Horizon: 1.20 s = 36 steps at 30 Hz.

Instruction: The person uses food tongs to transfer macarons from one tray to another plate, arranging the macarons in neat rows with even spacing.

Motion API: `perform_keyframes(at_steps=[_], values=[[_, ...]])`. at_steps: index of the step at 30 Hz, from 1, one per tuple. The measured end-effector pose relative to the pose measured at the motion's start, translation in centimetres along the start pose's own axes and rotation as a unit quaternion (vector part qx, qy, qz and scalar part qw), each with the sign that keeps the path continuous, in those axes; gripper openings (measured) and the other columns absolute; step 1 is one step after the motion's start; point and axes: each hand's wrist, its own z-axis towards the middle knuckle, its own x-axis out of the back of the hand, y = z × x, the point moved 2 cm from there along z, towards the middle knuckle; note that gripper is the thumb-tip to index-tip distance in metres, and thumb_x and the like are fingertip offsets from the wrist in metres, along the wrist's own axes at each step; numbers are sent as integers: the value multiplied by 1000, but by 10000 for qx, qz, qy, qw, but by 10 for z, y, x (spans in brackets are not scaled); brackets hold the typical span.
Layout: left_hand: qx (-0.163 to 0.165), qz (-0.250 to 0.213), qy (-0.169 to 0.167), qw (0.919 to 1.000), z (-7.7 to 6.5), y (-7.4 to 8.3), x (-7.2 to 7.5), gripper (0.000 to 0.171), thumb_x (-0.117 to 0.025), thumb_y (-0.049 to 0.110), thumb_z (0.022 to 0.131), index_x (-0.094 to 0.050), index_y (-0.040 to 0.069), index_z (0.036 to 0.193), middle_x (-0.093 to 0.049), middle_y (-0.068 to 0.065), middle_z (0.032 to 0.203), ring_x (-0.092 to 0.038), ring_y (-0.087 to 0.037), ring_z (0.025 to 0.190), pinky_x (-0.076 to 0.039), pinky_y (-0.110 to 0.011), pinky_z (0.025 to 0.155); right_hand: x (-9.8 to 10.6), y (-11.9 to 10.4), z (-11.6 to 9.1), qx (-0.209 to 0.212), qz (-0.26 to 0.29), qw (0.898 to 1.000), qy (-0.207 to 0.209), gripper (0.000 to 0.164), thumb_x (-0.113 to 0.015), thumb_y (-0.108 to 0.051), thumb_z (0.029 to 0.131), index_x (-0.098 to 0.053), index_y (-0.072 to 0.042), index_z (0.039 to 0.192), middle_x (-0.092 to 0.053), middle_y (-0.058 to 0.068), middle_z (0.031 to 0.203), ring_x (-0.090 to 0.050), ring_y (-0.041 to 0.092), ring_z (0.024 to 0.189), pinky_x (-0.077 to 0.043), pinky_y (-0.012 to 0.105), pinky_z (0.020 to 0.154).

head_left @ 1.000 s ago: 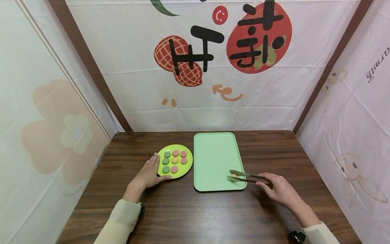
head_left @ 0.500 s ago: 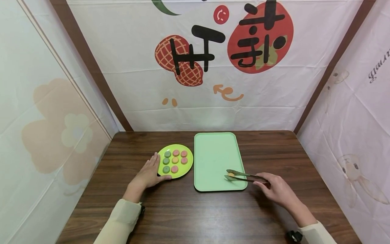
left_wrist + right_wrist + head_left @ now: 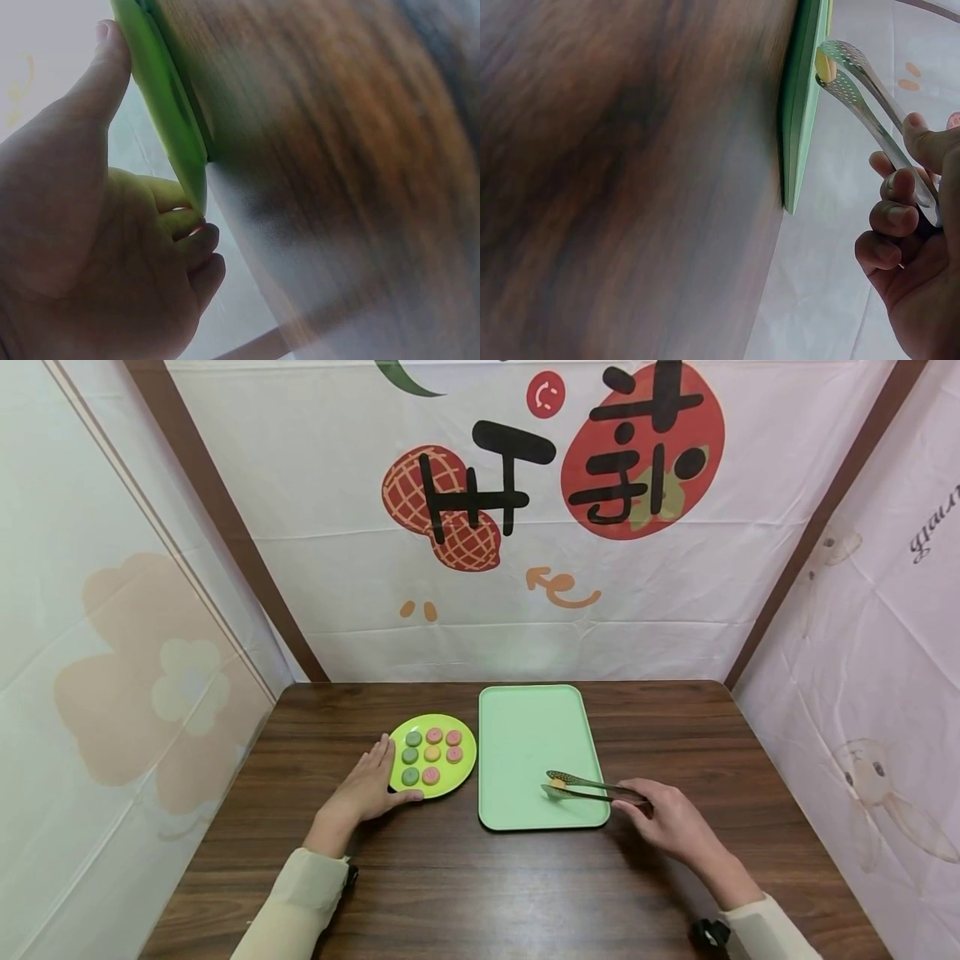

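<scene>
My right hand (image 3: 671, 820) grips a pair of metal tongs (image 3: 592, 792), seen from the side in the right wrist view. Pinched between the tongs' perforated tips is a small yellow macaron (image 3: 826, 66), above the pale green tray (image 3: 528, 727). On the left, my left hand (image 3: 365, 787) rests against the rim of a lime-green plate (image 3: 459, 781), fingers straight along its left side and thumb at the near edge. Several macarons lie on that plate: green ones (image 3: 409, 756) at left, pink ones (image 3: 453, 754), and a yellow one (image 3: 432, 753) in the middle.
Plate and tray stand side by side, a narrow gap between them, on a dark wood table (image 3: 450, 893). A printed white cloth (image 3: 450, 652) hangs behind the table's far edge, with more cloth at both sides.
The right hand has moved left, carrying the tongs and yellow macaron from the tray's right edge farther in over it. The left hand stays at the plate's rim.
</scene>
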Motion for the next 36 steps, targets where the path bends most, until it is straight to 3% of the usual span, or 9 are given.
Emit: perform_keyframes(at_steps=[12,36], values=[[33,-4,-24,10000,-1,-1,-1,123,-70,66,97,-7,-13,167,-2,-31,176,-9,-47,163,-12,-57,134,-15,-8,12,-74,372,9992,-87,26,-85,-8,93,-77,2,116,-76,-3,91,-68,-3,74,-61,24,62],[40,-104,-32,9999,2,-4,-1,124,-71,65,96,-5,-12,167,1,-30,176,-7,-46,164,-10,-56,134,-30,-19,35,5,390,9989,-252,26,-82,-15,97,-77,-1,119,-79,3,102,-73,3,80,-63,28,67]])
